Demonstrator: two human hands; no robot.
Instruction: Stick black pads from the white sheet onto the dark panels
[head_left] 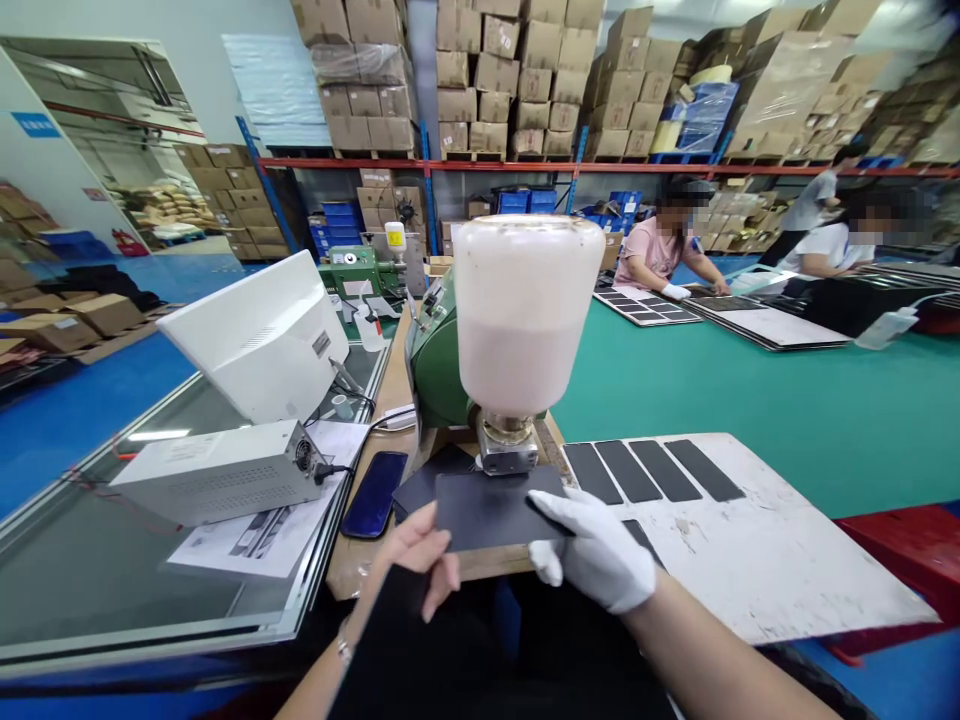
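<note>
1. Here we go: my right hand (pixel 592 550), in a white glove, is clamped on the right edge of a dark rectangular sheet (pixel 491 510), and the sheet sits low in the center of the frame.
2. My left hand (pixel 412 550) is bare and at the sheet's lower left edge. I can't tell if it's gripping or just steadying, but the hands are apart, with the sheet between them.
3. Right behind the sheet, a second dark sheet (pixel 431 478) lies on the wooden tabletop (pixel 360 565), and a phone (pixel 373 493) lies face up to its left.
4. Straight ahead, a green machine (pixel 435 370) carries a big milky-white bottle (pixel 525 310) over a metal nozzle (pixel 507 447), just above the sheet.
5. To my right, a white board (pixel 757 560) holds four dark strips (pixel 652 470) in a row.
6. Over on the left are a white power supply (pixel 217 470), printed papers (pixel 255 530) and a white monitor (pixel 259 340), seen from behind.
7. Upper right, a co-worker in pink (pixel 656 245) works with a gloved hand at a board, and cartons (pixel 495 80) fill the racks along the top.
</note>
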